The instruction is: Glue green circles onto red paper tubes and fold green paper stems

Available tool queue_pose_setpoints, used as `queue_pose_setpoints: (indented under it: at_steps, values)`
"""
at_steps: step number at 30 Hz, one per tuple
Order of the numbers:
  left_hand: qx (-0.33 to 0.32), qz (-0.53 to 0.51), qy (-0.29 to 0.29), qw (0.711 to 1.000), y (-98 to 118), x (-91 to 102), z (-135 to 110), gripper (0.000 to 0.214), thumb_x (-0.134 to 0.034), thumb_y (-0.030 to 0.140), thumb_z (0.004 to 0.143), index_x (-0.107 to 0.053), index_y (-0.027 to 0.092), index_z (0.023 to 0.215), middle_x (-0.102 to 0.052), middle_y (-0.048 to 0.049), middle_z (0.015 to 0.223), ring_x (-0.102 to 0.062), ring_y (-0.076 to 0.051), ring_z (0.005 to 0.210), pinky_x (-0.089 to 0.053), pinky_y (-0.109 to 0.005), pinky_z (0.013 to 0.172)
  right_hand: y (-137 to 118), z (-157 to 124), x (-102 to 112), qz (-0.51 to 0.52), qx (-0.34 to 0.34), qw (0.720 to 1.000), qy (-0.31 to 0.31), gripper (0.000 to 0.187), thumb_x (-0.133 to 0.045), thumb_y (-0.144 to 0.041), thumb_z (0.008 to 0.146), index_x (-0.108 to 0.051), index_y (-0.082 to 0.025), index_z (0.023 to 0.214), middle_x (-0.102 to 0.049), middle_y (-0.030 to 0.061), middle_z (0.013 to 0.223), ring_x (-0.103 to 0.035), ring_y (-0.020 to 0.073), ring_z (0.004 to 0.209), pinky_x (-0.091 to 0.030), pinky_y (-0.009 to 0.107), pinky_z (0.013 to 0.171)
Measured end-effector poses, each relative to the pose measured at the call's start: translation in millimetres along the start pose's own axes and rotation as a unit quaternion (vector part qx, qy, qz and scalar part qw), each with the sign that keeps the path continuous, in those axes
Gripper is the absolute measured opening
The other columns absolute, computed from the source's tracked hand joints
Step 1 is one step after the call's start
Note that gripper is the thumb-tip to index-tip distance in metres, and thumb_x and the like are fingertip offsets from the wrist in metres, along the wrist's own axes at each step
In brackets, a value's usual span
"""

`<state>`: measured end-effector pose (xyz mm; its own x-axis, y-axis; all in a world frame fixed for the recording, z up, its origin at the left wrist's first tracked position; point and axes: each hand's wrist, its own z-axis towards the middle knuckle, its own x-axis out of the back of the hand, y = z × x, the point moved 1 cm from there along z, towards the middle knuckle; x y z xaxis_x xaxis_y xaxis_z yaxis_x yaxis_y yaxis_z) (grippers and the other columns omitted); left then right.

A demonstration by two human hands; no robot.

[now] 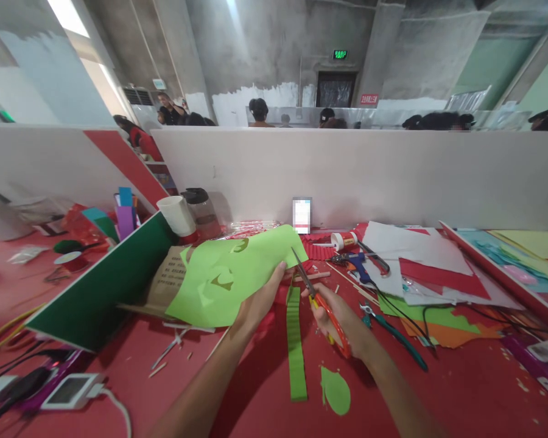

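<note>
A large light-green paper sheet with several cut-out holes is pinched at its right part by my left hand. My right hand grips scissors with orange-red and yellow handles. Their blades point up and to the left, close to the sheet's right edge; I cannot tell whether they touch the paper. Below, between my forearms, a pleated green paper strip lies on the red table. Beside the strip is a rounded green paper cut-out.
Pliers and a blue glue gun with its cord lie to the right, near paper sheets. A green divider board, white cup and dark-lidded bottle stand left. A lit phone leans against the white partition.
</note>
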<state>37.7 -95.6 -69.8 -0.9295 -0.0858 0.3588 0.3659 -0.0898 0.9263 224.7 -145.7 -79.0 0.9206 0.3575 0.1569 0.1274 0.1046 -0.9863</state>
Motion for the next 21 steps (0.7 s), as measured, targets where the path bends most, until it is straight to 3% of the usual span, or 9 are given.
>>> queue_pose_setpoints:
  at_steps: [10,17,21]
  values:
    - [-0.002,0.016,0.034,0.999,12,1.4,-4,0.042,-0.051,0.059,0.082,-0.073,0.030,0.103,-0.070,0.0000,0.115,-0.054,-0.025,0.124,-0.024,-0.037,0.116,-2,0,-5,0.005,-0.012,1.000,0.008,0.051,-0.055,-0.063,0.084,-0.051,-0.022,0.115,-0.043,-0.0053,0.064,-0.036,0.0087,0.050,-0.030,0.019,0.045]
    - [-0.012,0.030,0.023,0.999,9,1.4,-3,0.044,-0.047,0.060,0.084,-0.074,0.027,0.094,-0.075,-0.0021,0.101,-0.059,-0.025,0.118,-0.025,-0.038,0.115,5,4,-6,-0.006,0.003,1.000,0.024,0.051,-0.058,-0.062,0.083,-0.052,-0.022,0.114,-0.045,-0.0044,0.069,-0.040,0.0090,0.053,-0.034,0.020,0.049]
    - [-0.014,0.017,0.043,0.999,9,0.7,-3,0.040,-0.051,0.058,0.083,-0.072,0.029,0.100,-0.070,-0.0010,0.115,-0.055,-0.025,0.123,-0.025,-0.038,0.116,8,5,-7,-0.008,-0.002,0.999,0.031,0.053,-0.059,-0.063,0.081,-0.053,-0.022,0.114,-0.046,-0.0047,0.067,-0.038,0.0086,0.049,-0.032,0.020,0.047]
